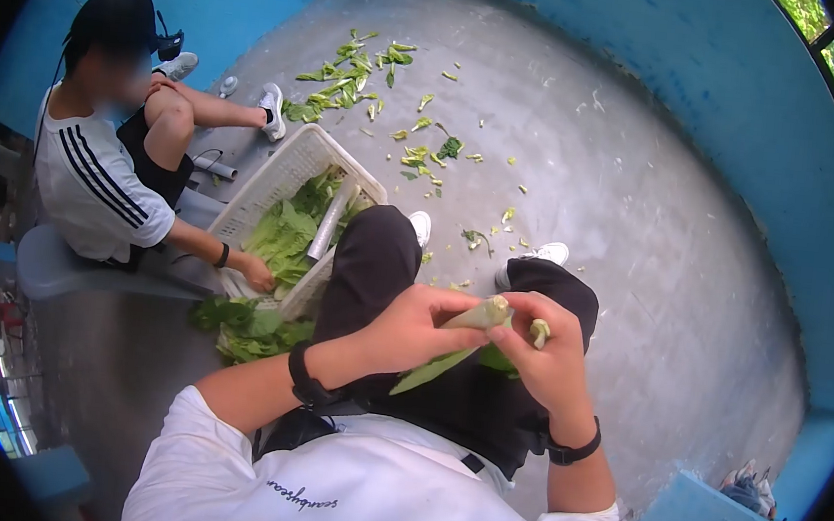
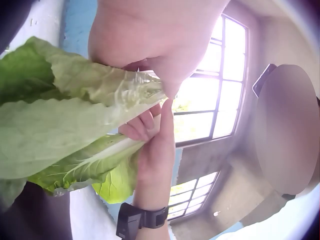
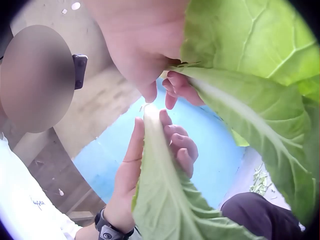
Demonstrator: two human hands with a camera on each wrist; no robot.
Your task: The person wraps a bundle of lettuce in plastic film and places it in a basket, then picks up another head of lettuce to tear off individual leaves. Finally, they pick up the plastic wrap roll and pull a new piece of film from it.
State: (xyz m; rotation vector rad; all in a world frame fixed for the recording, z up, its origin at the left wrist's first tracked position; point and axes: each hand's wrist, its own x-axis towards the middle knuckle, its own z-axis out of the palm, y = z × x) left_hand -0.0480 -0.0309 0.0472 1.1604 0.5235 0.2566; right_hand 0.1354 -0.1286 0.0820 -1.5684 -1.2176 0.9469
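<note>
My left hand grips a bunch of leafy greens by its pale stalk, the stub end facing up, above my lap. In the left wrist view its broad leaves spread out below the hand. My right hand has thumb and forefinger right at the stub end. Its other fingers curl round a separate green leaf with a white rib; the leaf's stalk end pokes out of the hand in the head view. Both hands are close together, fingertips nearly meeting at the stub.
A white plastic basket of greens stands to the left, a pale tube lying across it. Another person sits beside it, one hand at the basket. Leaf scraps litter the floor ahead. More greens lie by my left knee.
</note>
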